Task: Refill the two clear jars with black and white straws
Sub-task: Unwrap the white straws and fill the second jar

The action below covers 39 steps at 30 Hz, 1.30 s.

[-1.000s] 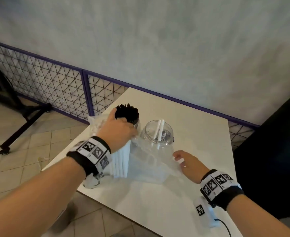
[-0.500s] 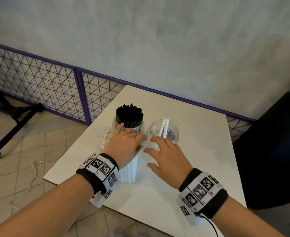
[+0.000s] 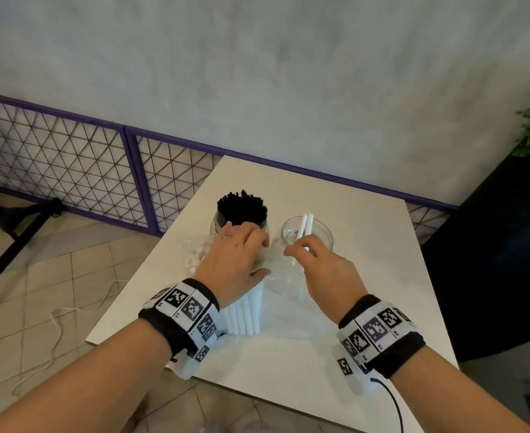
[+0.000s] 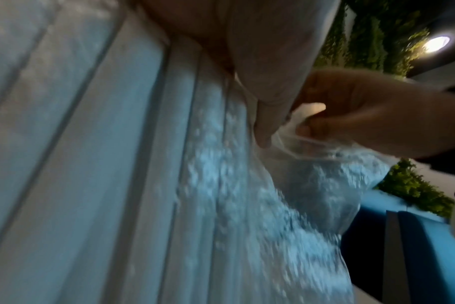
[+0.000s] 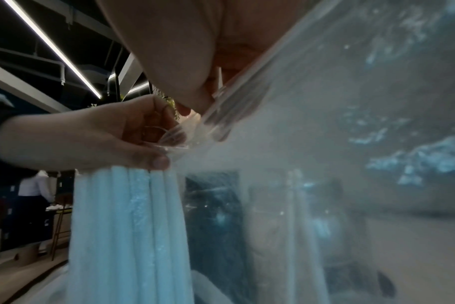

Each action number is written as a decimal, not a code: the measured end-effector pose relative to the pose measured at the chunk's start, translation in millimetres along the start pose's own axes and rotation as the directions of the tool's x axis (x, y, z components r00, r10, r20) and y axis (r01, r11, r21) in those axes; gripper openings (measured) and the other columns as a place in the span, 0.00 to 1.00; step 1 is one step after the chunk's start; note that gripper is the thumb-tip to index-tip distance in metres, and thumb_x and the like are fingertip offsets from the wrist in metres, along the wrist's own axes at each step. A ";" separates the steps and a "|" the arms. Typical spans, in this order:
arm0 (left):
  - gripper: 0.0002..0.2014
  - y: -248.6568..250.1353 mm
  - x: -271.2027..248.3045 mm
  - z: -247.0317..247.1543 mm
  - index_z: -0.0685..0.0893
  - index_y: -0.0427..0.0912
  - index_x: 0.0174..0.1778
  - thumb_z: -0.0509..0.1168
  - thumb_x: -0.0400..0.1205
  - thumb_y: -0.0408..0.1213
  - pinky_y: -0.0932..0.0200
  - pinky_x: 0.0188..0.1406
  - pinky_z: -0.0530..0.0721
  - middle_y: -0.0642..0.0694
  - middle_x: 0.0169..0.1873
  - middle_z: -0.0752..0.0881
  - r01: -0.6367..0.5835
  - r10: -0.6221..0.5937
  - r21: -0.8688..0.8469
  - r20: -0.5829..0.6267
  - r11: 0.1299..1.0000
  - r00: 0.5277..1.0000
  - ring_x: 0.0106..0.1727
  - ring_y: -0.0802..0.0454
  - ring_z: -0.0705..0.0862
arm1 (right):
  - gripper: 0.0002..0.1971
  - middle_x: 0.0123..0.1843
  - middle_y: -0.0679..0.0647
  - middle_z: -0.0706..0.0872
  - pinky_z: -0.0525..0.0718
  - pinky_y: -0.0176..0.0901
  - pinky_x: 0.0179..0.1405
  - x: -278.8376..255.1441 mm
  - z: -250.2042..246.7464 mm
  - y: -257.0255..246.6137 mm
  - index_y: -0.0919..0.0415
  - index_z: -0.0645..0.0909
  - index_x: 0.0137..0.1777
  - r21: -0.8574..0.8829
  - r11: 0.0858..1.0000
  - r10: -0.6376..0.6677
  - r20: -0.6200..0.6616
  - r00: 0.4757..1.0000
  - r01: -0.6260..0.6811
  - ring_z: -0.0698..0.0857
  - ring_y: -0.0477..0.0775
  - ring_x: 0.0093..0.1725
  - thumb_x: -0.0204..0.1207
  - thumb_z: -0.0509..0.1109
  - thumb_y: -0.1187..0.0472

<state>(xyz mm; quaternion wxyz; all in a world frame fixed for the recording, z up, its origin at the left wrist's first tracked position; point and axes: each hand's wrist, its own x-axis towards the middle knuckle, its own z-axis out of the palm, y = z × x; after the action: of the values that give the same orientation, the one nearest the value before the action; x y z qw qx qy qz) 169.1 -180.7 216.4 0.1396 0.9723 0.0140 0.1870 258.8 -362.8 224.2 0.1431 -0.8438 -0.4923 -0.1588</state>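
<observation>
A clear jar packed with black straws [image 3: 242, 207] stands at the back of the white table [image 3: 370, 276]. Right of it is a second clear jar [image 3: 321, 234] holding two white straws [image 3: 306, 225]. In front of the jars a bundle of white straws [image 3: 245, 310] stands upright inside a clear plastic bag [image 3: 281, 276]. My left hand [image 3: 262, 257] grips the top of the bundle [image 5: 133, 226]. My right hand [image 3: 301, 251] pinches the bag's upper edge [image 5: 325, 123] just beside it. The wrist views show both hands [image 4: 364, 123] meeting at the bag's mouth.
A crumpled clear wrapper with white bits [image 3: 195, 254] lies left of the black-straw jar. A purple mesh fence [image 3: 70, 170] runs behind the table. A black planter [image 3: 507, 260] stands to the right. A cable [image 3: 391, 398] hangs from my right wristband.
My right hand has left the bag's lower edge on the table and risen to the bag's top beside my left hand. The left hand stays on the straw bundle.
</observation>
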 end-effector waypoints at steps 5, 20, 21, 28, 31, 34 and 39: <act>0.31 -19.5 -15.8 -27.8 0.74 0.57 0.59 0.67 0.65 0.69 0.31 0.77 0.52 0.56 0.61 0.74 0.144 -0.154 0.139 0.064 0.980 0.986 0.68 0.51 0.71 | 0.28 0.52 0.50 0.82 0.75 0.40 0.15 -1.4 -1.5 8.1 0.49 0.79 0.53 -0.021 0.999 -0.026 0.006 1.000 0.027 0.82 0.55 0.27 0.61 0.72 0.81; 0.23 -30.7 -23.9 -15.5 0.78 0.57 0.60 0.71 0.71 0.57 0.36 0.68 0.71 0.54 0.65 0.75 -0.011 0.006 0.071 0.075 0.997 0.997 0.64 0.47 0.76 | 0.05 0.63 0.42 0.75 0.68 0.54 0.65 11.0 5.1 -8.5 0.47 0.88 0.44 0.286 0.881 0.329 0.201 0.923 -0.377 0.67 0.51 0.66 0.74 0.73 0.48; 0.21 -30.5 -23.6 -15.0 0.79 0.56 0.57 0.73 0.70 0.54 0.35 0.67 0.72 0.53 0.64 0.76 -0.014 0.010 0.076 0.052 0.997 0.999 0.63 0.47 0.77 | 0.05 0.62 0.42 0.75 0.67 0.53 0.64 9.1 7.0 -8.6 0.47 0.88 0.42 0.314 0.888 0.306 0.145 0.941 -0.337 0.68 0.51 0.65 0.73 0.74 0.49; 0.16 -30.7 -32.4 -2.0 0.80 0.47 0.40 0.80 0.63 0.36 0.47 0.48 0.78 0.47 0.52 0.79 -0.101 0.101 0.011 -0.195 0.995 0.976 0.55 0.41 0.78 | 0.15 0.57 0.32 0.83 0.58 0.38 0.67 -3.1 7.7 -12.7 0.45 0.88 0.43 0.376 0.915 0.187 -0.083 0.979 -0.143 0.70 0.39 0.66 0.78 0.60 0.44; 0.11 -31.4 -35.3 6.7 0.80 0.42 0.36 0.76 0.65 0.30 0.54 0.47 0.71 0.44 0.46 0.80 -0.118 0.124 0.039 -0.268 0.992 0.955 0.51 0.42 0.75 | 0.12 0.50 0.31 0.86 0.58 0.45 0.70 -0.2 6.8 -16.6 0.43 0.86 0.47 0.300 0.941 0.186 -0.070 0.980 -0.157 0.72 0.41 0.68 0.79 0.60 0.48; 0.10 -33.0 -35.2 12.3 0.79 0.43 0.34 0.73 0.65 0.26 0.56 0.48 0.67 0.45 0.40 0.78 -0.141 0.140 0.020 -0.292 0.990 0.946 0.47 0.46 0.71 | 0.09 0.53 0.31 0.80 0.58 0.53 0.74 4.4 3.4 -19.7 0.41 0.83 0.57 0.227 0.894 0.356 0.166 0.920 -0.387 0.70 0.43 0.70 0.77 0.68 0.47; 0.14 -36.9 -34.7 11.5 0.78 0.45 0.35 0.76 0.63 0.27 0.56 0.51 0.68 0.50 0.35 0.78 -0.134 0.134 0.017 -0.245 0.991 0.960 0.43 0.50 0.69 | 0.34 0.73 0.36 0.70 0.55 0.52 0.70 5.2 3.4 -23.2 0.36 0.68 0.72 0.168 0.843 0.438 0.338 0.833 -0.511 0.61 0.48 0.75 0.66 0.76 0.42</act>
<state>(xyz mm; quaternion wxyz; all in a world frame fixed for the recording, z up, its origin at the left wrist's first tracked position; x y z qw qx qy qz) 142.0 -151.1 183.4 0.1238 0.9404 -0.0346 0.3147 241.3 -346.3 225.2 0.2109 -0.9286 -0.2972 0.0694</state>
